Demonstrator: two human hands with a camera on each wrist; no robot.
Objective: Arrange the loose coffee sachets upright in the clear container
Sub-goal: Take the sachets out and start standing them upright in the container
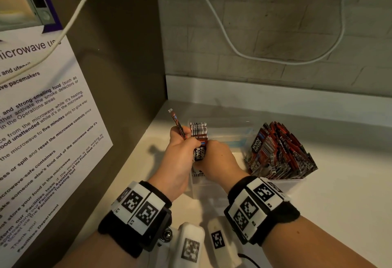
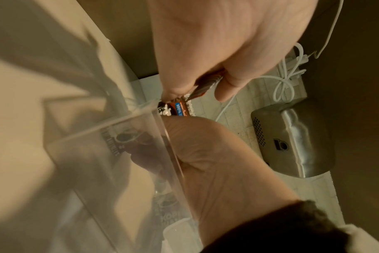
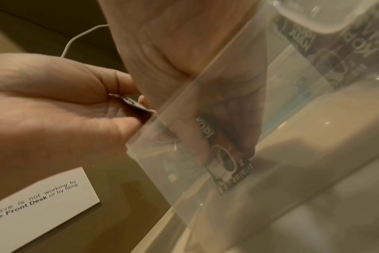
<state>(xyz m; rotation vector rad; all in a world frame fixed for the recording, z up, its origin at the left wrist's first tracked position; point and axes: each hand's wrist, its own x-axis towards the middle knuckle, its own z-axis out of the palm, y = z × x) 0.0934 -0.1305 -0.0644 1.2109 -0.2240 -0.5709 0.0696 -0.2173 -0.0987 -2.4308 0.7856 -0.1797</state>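
Note:
A clear container (image 1: 204,189) stands on the pale worktop near the left wall. Inside it my right hand (image 1: 209,146) grips a stack of coffee sachets (image 1: 198,138) standing upright, barcode ends up. Through the container wall (image 3: 206,95) in the right wrist view, the fingers (image 3: 197,137) curl round the stack (image 3: 225,154), whose lower end touches the floor. My left hand (image 1: 184,134), just left of the stack, pinches a single sachet (image 1: 177,122) that points up and away. In the left wrist view that sachet (image 2: 206,86) sits between thumb and fingers above the container rim (image 2: 128,118).
A white tray (image 1: 285,183) crammed with several loose sachets (image 1: 280,151) stands to the right of the container. A brown side panel with a microwave notice (image 1: 42,130) closes the left. A white cable (image 1: 233,49) hangs on the tiled back wall. A metal wall unit (image 2: 292,137) hangs above.

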